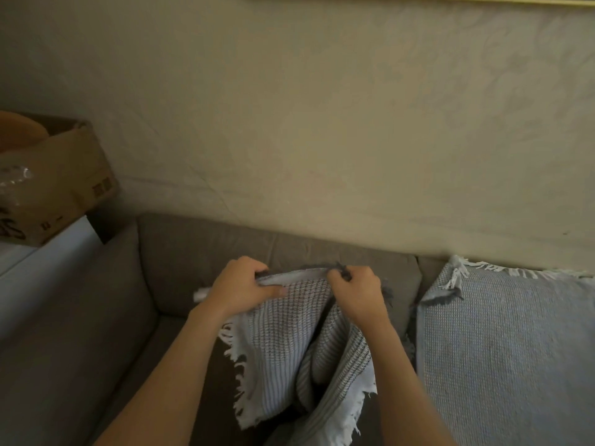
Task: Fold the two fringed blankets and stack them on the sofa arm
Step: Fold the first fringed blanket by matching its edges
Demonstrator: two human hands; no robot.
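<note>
Between the two hands: top edge of the striped blanket (pixel 280 342), held fairly taut, with the rest hanging below the wrists in loose folds. Left hand (pixel 240 283) has its fingers curled round that edge. Right hand (pixel 357 291) pinches the same edge close to the dark fringe. The second blanket (pixel 502 342) lies spread out well to the right of the right hand, neither hand on it. The sofa arm (pixel 74 317) is out left of the left hand, stacking not started.

Handling, my read: light, soft open weave with no stiffness, so it will sag and bunch wherever it's unsupported. Not slippery, and the fringe is likely to tangle. Best hold is the corners of the hemmed edge, not the tassels. The view is dim: probably one layer in the grip, can't confirm
</note>
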